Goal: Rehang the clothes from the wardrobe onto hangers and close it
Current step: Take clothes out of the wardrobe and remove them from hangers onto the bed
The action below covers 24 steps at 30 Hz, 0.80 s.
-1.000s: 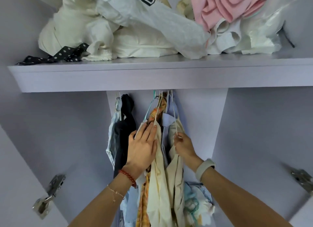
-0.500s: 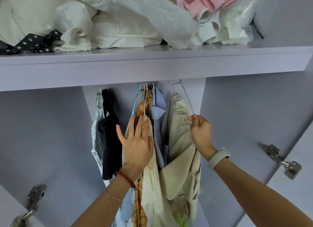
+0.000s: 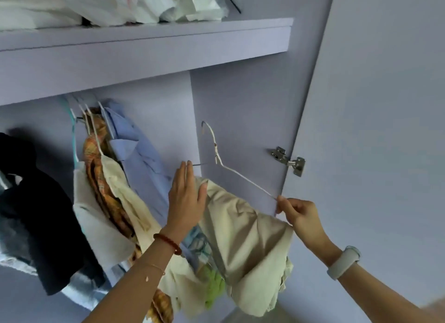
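Note:
A white wire hanger (image 3: 225, 165) is off the rail, tilted, with a cream garment (image 3: 245, 231) draped over it. My right hand (image 3: 299, 218) pinches the hanger's right end. My left hand (image 3: 186, 197) lies flat with fingers apart against the garment's upper left edge, thumb on the cloth. Under the shelf, a light blue shirt (image 3: 138, 151), an orange plaid piece (image 3: 96, 159), a cream top (image 3: 120, 197) and a black garment (image 3: 31, 202) hang on hangers at the left.
The lilac shelf (image 3: 149, 50) above carries a heap of white cloth and bags (image 3: 115, 4). The open wardrobe door (image 3: 375, 130) stands at the right, on a metal hinge (image 3: 289, 160). Bare lilac panel lies behind the lifted hanger.
My right hand has drawn the hanger with the cream garment off the rail, out to the right. My left hand left the hanging clothes and now rests on the cream garment. The view swung right.

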Tool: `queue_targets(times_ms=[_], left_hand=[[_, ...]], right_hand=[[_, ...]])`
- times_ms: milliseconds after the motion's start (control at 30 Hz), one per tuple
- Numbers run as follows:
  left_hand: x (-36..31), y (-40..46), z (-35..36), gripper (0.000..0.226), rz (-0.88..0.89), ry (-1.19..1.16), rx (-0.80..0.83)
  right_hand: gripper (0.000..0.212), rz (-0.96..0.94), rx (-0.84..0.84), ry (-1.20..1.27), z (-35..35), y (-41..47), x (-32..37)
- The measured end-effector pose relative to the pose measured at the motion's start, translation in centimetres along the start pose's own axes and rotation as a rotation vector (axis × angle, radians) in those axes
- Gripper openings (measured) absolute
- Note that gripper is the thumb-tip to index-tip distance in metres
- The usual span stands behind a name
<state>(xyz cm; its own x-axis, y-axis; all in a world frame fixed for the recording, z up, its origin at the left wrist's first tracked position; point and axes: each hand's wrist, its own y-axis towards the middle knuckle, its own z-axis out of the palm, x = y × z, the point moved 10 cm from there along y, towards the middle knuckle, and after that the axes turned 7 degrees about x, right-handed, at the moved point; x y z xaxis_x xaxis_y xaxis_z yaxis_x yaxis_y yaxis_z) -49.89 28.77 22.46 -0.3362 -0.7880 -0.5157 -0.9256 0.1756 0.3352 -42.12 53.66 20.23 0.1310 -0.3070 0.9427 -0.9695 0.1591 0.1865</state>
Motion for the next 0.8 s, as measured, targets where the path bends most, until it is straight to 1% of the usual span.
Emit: queue_targets(times_ms=[67,133,167,233,333,400,467,567,667,700,767,800], left_hand=[[-1.5,0.4,2.8,0.058,0.045,0.024,0.053],[-3.7,0.3,5.7,0.039,0.137,0.017,0.12],[-4.8,0.0,7.3,0.031,0.172,-0.035,0.17],[-7.0,-1.3,10.7,0.027,0.219,-0.165,0.338],[-11.7,-4.9,15.2,0.017,0.351,-0.212,0.565],[-16.0,-8.0,17.3,0.015,0.463,-0.279,0.698],[-20.6,-11.3,19.0,0.018,0.551,-0.351,0.845],[-27.0,-15.1,20.1,0.016,0.64,-0.471,0.921],[-33.0,-18.6,21.7,0.016,0.676,-0.572,1.014],[-34.9,-19.9,22.4,0.017,0.692,-0.584,1.054],[-38.9,-22.1,23.9,0.017,0.73,-0.599,1.114],[-40.8,-23.1,24.7,0.017,0.738,-0.606,1.132]], right_hand=[[0.047,0.053,-0.004,-0.015,-2.9,-2.5,-0.6],[0.048,0.106,-0.015,-0.033,-5.7,-5.2,-1.4],[0.049,0.131,-0.035,-0.049,-7.2,-6.6,-1.8],[0.049,0.198,-0.094,-0.119,-10.4,-9.6,-3.0],[0.051,0.332,-0.225,-0.268,-16.3,-15.1,-5.2],[0.046,0.398,-0.32,-0.408,-20.4,-19.3,-6.4],[0.039,0.441,-0.373,-0.588,-23.6,-23.4,-6.6],[0.036,0.409,-0.435,-0.744,-27.4,-28.3,-5.8],[0.012,0.374,-0.475,-0.9,-30.4,-32.2,-5.5],[0.008,0.372,-0.494,-0.938,-31.2,-33.4,-5.5],[0.008,0.378,-0.533,-0.962,-33.0,-35.9,-5.5],[0.014,0.383,-0.548,-0.961,-33.8,-37.3,-5.7]])
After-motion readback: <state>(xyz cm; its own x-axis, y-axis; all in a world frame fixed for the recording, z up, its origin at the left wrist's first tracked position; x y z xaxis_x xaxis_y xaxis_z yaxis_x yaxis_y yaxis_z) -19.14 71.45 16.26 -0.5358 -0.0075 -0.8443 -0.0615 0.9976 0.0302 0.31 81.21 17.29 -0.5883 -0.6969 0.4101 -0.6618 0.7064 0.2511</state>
